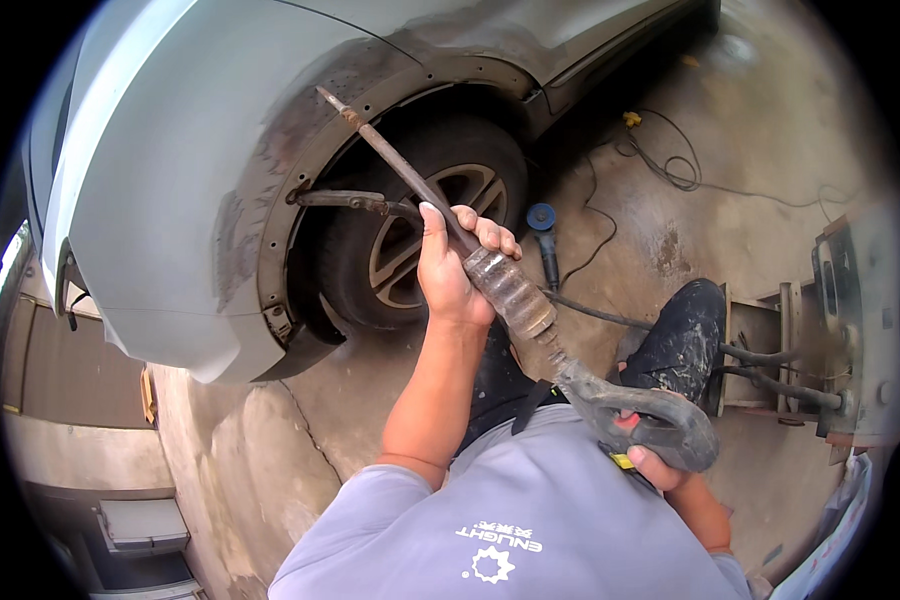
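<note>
A long slide-hammer dent puller (pixel 525 300) slants across my view, with a rusty rod, a ribbed metal weight and a black pistol-style handle. My left hand (pixel 455 260) is wrapped round the rod just ahead of the weight. At the handle's rear end, my right hand (pixel 665 472) grips it low by my body; most of its fingers are hidden. The rod's tip lies over the sanded, bare-metal band of the grey car fender (pixel 190 210); whether it touches, I cannot tell. Locking pliers (pixel 340 198) are clamped to the wheel-arch edge, their rear end behind my left hand.
The car wheel (pixel 470 150) sits inside the arch. An angle grinder (pixel 547 250) with a blue disc lies on the concrete floor, its cord trailing. A coiled cable with a yellow plug (pixel 632 119) lies farther back. Thick cables run to a machine (pixel 855 330) at the right.
</note>
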Demonstrator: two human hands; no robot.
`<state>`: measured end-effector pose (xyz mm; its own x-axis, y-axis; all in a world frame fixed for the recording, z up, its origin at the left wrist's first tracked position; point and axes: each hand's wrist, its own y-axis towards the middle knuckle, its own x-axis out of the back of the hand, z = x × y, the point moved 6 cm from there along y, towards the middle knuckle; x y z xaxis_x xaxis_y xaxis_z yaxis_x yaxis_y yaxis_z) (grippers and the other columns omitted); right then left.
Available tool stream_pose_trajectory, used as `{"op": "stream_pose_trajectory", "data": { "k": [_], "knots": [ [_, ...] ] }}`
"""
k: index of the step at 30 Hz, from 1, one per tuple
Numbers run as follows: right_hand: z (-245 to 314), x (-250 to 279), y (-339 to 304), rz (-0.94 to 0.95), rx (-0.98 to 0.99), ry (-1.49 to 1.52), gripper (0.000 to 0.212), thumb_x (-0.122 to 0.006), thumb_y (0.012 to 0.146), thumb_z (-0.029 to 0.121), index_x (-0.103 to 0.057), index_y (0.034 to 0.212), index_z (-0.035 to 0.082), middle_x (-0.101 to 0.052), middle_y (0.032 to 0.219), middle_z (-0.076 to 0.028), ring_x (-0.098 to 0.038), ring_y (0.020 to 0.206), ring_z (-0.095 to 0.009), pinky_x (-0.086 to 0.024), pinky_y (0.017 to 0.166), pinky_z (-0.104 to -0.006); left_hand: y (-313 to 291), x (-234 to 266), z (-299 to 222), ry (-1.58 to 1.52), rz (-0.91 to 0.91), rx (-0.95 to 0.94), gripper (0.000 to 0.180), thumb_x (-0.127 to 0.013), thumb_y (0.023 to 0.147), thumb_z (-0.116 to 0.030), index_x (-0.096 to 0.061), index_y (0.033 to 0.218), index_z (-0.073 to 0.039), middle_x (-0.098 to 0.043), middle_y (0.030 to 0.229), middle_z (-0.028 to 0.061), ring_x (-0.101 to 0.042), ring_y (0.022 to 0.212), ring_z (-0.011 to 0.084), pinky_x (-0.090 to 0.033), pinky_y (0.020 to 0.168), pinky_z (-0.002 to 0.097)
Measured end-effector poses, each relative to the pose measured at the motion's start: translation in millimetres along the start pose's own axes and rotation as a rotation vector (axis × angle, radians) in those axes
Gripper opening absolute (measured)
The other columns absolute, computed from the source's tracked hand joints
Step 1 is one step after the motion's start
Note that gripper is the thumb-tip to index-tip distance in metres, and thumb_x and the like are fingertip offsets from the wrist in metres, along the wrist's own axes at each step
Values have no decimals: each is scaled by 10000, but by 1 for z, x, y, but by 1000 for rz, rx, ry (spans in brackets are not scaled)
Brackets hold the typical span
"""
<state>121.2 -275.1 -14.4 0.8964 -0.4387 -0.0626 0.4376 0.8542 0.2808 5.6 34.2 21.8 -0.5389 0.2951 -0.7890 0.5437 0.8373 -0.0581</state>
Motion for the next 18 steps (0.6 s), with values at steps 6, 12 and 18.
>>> {"op": "stream_pose_trajectory", "data": {
  "k": [6, 12, 18],
  "knots": [
    [-6, -6, 7, 49, 19, 27, 371, -757, 746, 117, -706, 1079, -39, -735, 1028, -132, -724, 933, -259, -575, 843, -357, -4, -1, 8, -30, 69, 0, 550, -383, 1073, -610, -469, 817, -131, -531, 644, 67, -548, 637, 277, -492, 643, 431],
    [-9, -5, 5, 21, 11, 53, 347, -754, 749, 110, -710, 1058, -43, -735, 1022, -138, -727, 918, -251, -574, 841, -345, -6, 4, 5, -642, 686, 68, 519, -344, 1099, -560, -470, 847, -124, -533, 580, 43, -565, 603, 264, -500, 597, 397],
    [-8, -3, 6, 7, -77, 10, 348, -755, 750, 112, -712, 1060, -40, -734, 1011, -141, -726, 914, -253, -575, 846, -343, -8, 36, -9, 286, -129, -57, 488, -455, 1086, -509, -509, 846, -87, -591, 670, 120, -595, 617, 299, -515, 612, 419]
  ]
}}
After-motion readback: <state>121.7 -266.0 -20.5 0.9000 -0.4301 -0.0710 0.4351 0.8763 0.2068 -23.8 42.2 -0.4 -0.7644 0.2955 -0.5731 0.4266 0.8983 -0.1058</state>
